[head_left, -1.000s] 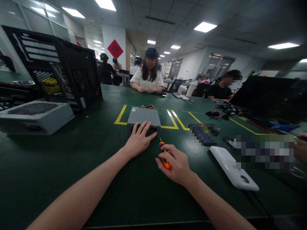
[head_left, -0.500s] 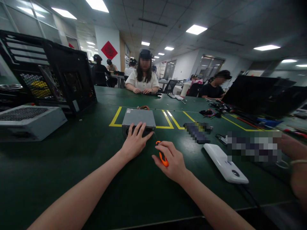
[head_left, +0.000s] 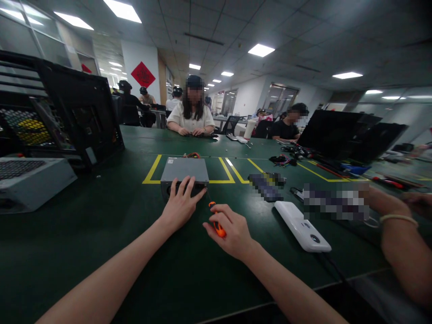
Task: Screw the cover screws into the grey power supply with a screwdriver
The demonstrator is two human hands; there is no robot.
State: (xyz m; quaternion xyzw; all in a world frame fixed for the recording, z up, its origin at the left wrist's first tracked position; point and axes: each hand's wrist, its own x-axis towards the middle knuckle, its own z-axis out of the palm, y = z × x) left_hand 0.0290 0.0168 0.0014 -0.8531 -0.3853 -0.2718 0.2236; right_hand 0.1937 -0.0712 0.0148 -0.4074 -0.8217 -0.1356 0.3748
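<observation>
A grey metal computer power supply point(head_left: 185, 168) lies on the green table in front of me. My left hand point(head_left: 180, 202) rests against its near face, fingers spread, their tips at the top front edge. Part of that face is hidden behind the fingers. My right hand point(head_left: 231, 231) is closed round the orange and black handle of a screwdriver point(head_left: 219, 228). The thin shaft points up and away, toward the power supply's near right corner. Whether its tip sits in a screw is too small to tell.
A black computer case point(head_left: 84, 112) and a second power supply point(head_left: 40, 184) stand at left. On the right lie a white device point(head_left: 302, 227) with a cable, blurred-out items, cables point(head_left: 283, 160) and dark monitors point(head_left: 332, 135). A co-worker's arm point(head_left: 401, 238) reaches in. Another person point(head_left: 192, 112) sits opposite.
The whole view has shifted, so things appear farther left. Both my hands keep their places at the power supply. The co-worker's arm at right shows more.
</observation>
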